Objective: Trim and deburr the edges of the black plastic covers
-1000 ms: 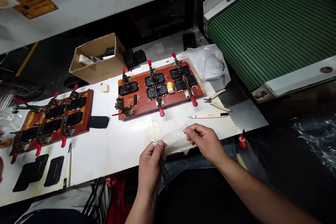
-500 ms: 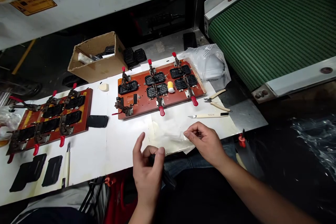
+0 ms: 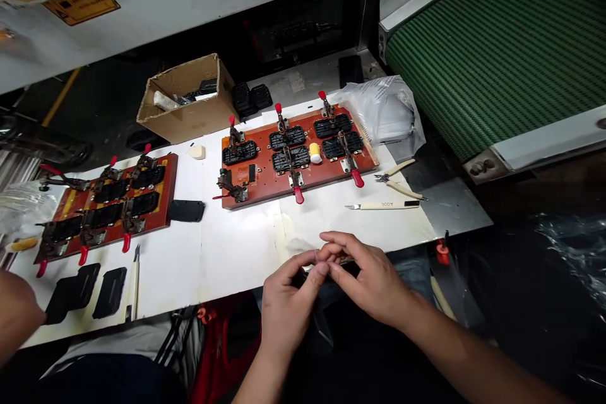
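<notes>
My left hand (image 3: 286, 306) and my right hand (image 3: 367, 278) meet at the near edge of the white table (image 3: 237, 246). Their fingertips pinch together on a thin clear plastic film (image 3: 307, 252), and a dark flat part (image 3: 317, 328) shows under my left hand. Beyond them lies a red-brown clamp fixture (image 3: 293, 154) holding several black parts under red-handled toggle clamps.
A craft knife (image 3: 383, 205) and small cutters (image 3: 398, 180) lie right of the fixture. A second fixture (image 3: 106, 205), loose black parts (image 3: 88, 290), a cardboard box (image 3: 187, 98), a plastic bag (image 3: 383, 110) and a green conveyor (image 3: 497, 38) surround the table. Another person's arm (image 3: 16, 315) shows at left.
My hands have come together over the film. The left hand, half open half a second ago, now pinches beside the right. The camera has shifted slightly, and another person's arm entered at left.
</notes>
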Available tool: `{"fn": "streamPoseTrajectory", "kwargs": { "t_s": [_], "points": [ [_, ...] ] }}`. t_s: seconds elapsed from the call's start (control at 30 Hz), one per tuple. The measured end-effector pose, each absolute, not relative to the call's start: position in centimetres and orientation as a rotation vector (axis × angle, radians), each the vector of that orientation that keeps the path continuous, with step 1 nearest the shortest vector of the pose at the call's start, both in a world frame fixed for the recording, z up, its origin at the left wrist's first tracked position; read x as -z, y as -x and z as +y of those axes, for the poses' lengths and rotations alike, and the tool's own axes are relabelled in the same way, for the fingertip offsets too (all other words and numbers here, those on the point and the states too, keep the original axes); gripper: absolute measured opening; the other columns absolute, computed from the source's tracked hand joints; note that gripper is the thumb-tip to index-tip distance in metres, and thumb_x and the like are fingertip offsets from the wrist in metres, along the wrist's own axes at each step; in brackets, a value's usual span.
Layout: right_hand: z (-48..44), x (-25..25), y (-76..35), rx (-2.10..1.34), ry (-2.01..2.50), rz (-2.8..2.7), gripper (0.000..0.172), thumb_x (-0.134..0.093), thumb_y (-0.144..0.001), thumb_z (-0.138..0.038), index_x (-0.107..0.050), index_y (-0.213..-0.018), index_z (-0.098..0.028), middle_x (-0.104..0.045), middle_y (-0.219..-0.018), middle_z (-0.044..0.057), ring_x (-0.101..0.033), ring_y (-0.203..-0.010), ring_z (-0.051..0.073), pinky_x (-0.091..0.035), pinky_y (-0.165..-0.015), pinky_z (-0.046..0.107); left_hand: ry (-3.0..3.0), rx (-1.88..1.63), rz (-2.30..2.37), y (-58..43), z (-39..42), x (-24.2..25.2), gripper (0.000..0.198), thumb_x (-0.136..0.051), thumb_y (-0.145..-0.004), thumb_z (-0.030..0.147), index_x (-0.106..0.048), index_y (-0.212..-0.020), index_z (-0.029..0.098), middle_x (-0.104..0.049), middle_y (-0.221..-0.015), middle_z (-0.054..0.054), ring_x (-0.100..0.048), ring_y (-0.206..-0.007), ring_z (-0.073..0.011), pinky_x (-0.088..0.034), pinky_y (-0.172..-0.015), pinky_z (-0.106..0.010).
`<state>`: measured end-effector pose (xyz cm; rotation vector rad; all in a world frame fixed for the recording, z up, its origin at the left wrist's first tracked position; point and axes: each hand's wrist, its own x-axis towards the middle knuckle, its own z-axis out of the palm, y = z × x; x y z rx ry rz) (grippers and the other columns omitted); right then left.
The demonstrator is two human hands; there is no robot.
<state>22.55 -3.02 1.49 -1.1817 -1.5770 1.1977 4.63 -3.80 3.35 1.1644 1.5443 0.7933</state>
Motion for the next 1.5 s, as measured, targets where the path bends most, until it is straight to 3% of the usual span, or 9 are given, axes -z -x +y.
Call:
{"fn": "streamPoseTrajectory", "kwargs": {
  "t_s": [0.13,0.37,0.5,0.77,0.87,0.93,1.07,1.23,1.5],
  "points": [
    [-3.6,-1.5,-22.6,-1.08,1.111,-1.74,0.047,-0.058,-0.104,-0.018,-0.049,-0.148,-0.032,-0.074,-0.128,0.005,-0.072,-0.108,0.021,-0.059,-0.098,0.039,-1.077,-0.798,1.595,-4.3,-3.6,-3.1,0.032,-0.077,-0.089,0.051,-0.083,-0.109,0.026,-0.084,-0.109,-0.003,-0.076,-0.106,-0.024,-0.057,-0.097,-0.033],
    [-4.1,-0.3,-23.5,-1.195,1.296,-1.611,0.022,-0.06,-0.103,-0.028,-0.064,-0.126,-0.028,-0.074,-0.112,0.006,-0.069,-0.09,0.021,-0.059,-0.085,0.037,-1.161,-0.858,1.537,-3.0,-2.9,-3.1,0.024,-0.071,-0.096,0.043,-0.08,-0.088,0.023,-0.074,-0.098,-0.003,-0.067,-0.099,-0.0195,-0.049,-0.093,-0.029],
    [-3.9,0.1,-23.8,-1.273,1.317,-1.579,0.025,-0.062,-0.104,-0.034,-0.066,-0.127,-0.028,-0.073,-0.112,0.006,-0.068,-0.09,0.021,-0.058,-0.084,0.037,-1.184,-0.814,1.46,-3.3,-3.0,-3.1,0.029,-0.073,-0.094,0.041,-0.072,-0.074,0.02,-0.065,-0.087,-0.002,-0.06,-0.085,-0.0172,-0.046,-0.081,-0.028],
    [-2.4,-0.8,-24.6,-1.741,1.034,-1.482,0.052,-0.072,-0.098,-0.04,-0.058,-0.148,-0.038,-0.064,-0.139,0.005,-0.063,-0.077,0.012,-0.053,-0.065,0.025,-1.089,-0.608,1.18,-3.8,-3.5,-3.4,0.029,-0.069,-0.098,0.043,-0.076,-0.081,0.02,-0.069,-0.078,-0.001,-0.06,-0.077,-0.0155,-0.046,-0.077,-0.027],
    [-1.6,-1.0,-25.4,-1.719,0.982,-1.607,0.038,-0.068,-0.101,-0.04,-0.066,-0.138,-0.034,-0.056,-0.15,0.006,-0.064,-0.083,0.013,-0.054,-0.074,0.028,-1.122,-0.466,1.101,-3.4,-3.6,-3.5,0.025,-0.067,-0.099,0.042,-0.08,-0.093,0.021,-0.067,-0.076,0.0,-0.059,-0.075,-0.0155,-0.046,-0.077,-0.028],
    [-1.2,-1.0,-25.7,-1.696,0.976,-1.662,0.018,-0.066,-0.102,-0.04,-0.075,-0.112,-0.027,-0.058,-0.145,0.006,-0.062,-0.083,0.013,-0.052,-0.075,0.028,-1.133,-0.431,1.096,-3.1,-3.7,-3.5,0.025,-0.066,-0.1,0.042,-0.081,-0.099,0.022,-0.068,-0.076,0.0,-0.06,-0.076,-0.0159,-0.046,-0.078,-0.029],
    [-0.9,-0.8,-25.6,-1.68,0.982,-1.642,0.019,-0.07,-0.099,-0.037,-0.068,-0.087,-0.022,-0.066,-0.117,0.005,-0.061,-0.085,0.016,-0.049,-0.075,0.029,-1.171,-0.488,1.175,-3.0,-3.8,-2.9,0.029,-0.064,-0.101,0.044,-0.08,-0.092,0.022,-0.071,-0.08,-0.002,-0.062,-0.08,-0.017,-0.046,-0.08,-0.029],
    [-1.4,-0.4,-25.2,-1.661,0.982,-1.641,0.021,-0.068,-0.101,-0.034,-0.064,-0.084,-0.022,-0.066,-0.102,0.003,-0.062,-0.089,0.017,-0.048,-0.081,0.031,-1.179,-0.638,1.236,-3.0,-3.6,-2.3,0.02,-0.07,-0.097,0.04,-0.079,-0.095,0.023,-0.071,-0.093,-0.003,-0.062,-0.089,-0.0175,-0.046,-0.083,-0.029],
    [-1.9,0.2,-24.3,-1.614,1.163,-1.581,0.022,-0.067,-0.101,-0.039,-0.068,-0.089,-0.021,-0.066,-0.092,0.001,-0.058,-0.081,0.015,-0.044,-0.072,0.028,-1.133,-0.761,1.361,-3.5,-3.7,-1.6,0.039,-0.077,-0.091,0.042,-0.062,-0.064,0.019,-0.057,-0.074,0.001,-0.05,-0.072,-0.013,-0.04,-0.069,-0.026]
  ]
}}
